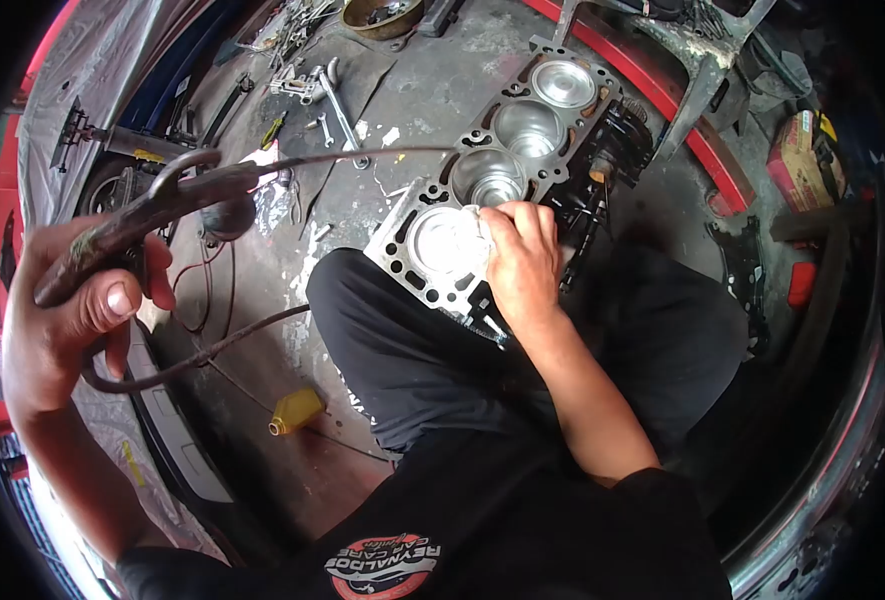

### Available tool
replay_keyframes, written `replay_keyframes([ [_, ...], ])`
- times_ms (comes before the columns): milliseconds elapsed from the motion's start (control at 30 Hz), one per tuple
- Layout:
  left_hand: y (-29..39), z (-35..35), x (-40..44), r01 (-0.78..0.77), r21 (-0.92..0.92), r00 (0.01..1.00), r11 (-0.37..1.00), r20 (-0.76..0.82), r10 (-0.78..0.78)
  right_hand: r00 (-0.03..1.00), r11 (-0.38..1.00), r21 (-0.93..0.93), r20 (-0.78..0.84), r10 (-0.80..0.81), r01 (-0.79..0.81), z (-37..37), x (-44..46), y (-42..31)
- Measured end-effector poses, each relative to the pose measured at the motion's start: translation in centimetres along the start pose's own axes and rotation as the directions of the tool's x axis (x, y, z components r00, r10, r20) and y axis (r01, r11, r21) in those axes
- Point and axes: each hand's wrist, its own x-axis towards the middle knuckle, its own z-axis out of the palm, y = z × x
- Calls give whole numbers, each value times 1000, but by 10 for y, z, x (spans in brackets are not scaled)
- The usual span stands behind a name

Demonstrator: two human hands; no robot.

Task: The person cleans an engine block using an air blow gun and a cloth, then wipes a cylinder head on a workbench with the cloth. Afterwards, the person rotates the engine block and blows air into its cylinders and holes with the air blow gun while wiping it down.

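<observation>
My left hand [67,310], raised at the left, is wrapped round a dark, worn air spray gun [152,210]. Its long thin nozzle [362,154] reaches right, its tip over the engine block [450,298]. A hose [212,352] runs from the gun's lower end. Between my knees lies the block, its deck face up with several open cylinder bores and shiny pistons inside. My right hand [524,262] is closed on a white rag [476,235] at the edge of the nearest bore [437,243]. Glare washes out part of that bore, and the fingertips are partly hidden.
Wrenches [338,115], a yellow-handled screwdriver [274,130] and a brass-coloured basin [382,18] are on the floor ahead. A yellow bottle [297,411] lies lower left. Red metal beam [652,95] and a box [800,165] stand at the right.
</observation>
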Motion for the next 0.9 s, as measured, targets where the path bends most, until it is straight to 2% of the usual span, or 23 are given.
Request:
replay_keyframes([
  [33, -8, -3, -4, 14, -10, 999, 1000, -48, -14, 1000, 1000, -8, -5, -12, 12, -4, 12, 3],
  [100, -28, 7, -4, -14, -55, 996, 998, -87, 9, 985, 999, -44, 175, -6, 14, -20, 21, 5],
  [133, -38, 15, -4, -51, -96, 990, 994, -133, 38, 983, 999, -10, 182, -34, 36, -21, 21, 4],
  [167, -40, 23, -1, -44, -92, 992, 995, -118, 33, 982, 999, -15, 182, -43, 46, -26, 16, 2],
  [233, -47, 36, 11, -17, -102, 998, 995, -60, 11, 952, 997, 50, 304, 41, -59, -40, 2, -3],
  [267, -44, 42, 15, -3, -44, 998, 999, -59, 1, 904, 977, 177, 425, 34, -120, -53, -6, -9],
  [300, -41, 46, 18, 11, 14, 998, 1000, -59, -10, 794, 980, 135, 606, 37, -149, -66, -12, -14],
  [333, -42, 46, 22, 3, 94, 1000, 996, -24, -1, 829, 951, 211, 555, 75, -227, -63, -14, -12],
  [367, -43, 47, 21, -1, 95, 1000, 995, -20, 2, 856, 911, 287, 502, 121, -297, -60, -14, -9],
  [433, -42, 49, 22, -48, 17, 998, 999, -30, 49, 880, 750, 466, 318, 353, -470, -46, 22, 2],
  [467, -40, 48, 19, -51, 22, 998, 998, -29, 52, 886, 729, 505, 267, 379, -463, -41, 48, 6],
  [500, -36, 47, 15, -44, 20, 998, 999, -32, 44, 890, 707, 544, 216, 403, -452, -34, 74, 10],
  [567, -29, 45, 13, -36, 17, 998, 999, -49, 37, 925, 809, 493, -25, 380, -319, -5, 109, 25],
  [633, -22, 47, 14, -25, 79, 998, 997, -57, 30, 980, 953, 300, -173, 104, -48, 20, 130, 36],
  [667, -21, 49, 15, -22, 81, 998, 996, -57, 26, 1000, 994, 106, 11, 17, -18, 34, 129, 47],
  [700, -21, 51, 17, -33, 97, 997, 995, -63, 39, 986, 1000, -3, 164, 8, -7, 43, 120, 44],
  [767, -16, 51, 24, -58, 123, 995, 991, -75, 68, 963, 988, -147, 271, -2, 43, 42, 122, 36],
  [800, -15, 53, 24, -40, 120, 996, 992, -71, 48, 959, 978, -181, 280, -48, 102, 38, 120, 30],
  [833, -13, 53, 24, -30, 119, 997, 992, -66, 38, 960, 979, -184, 279, -35, 89, 36, 117, 27],
  [900, -11, 50, 26, -22, 133, 997, 991, -75, 32, 880, 962, -183, 465, -99, 204, 31, 119, 19],
])
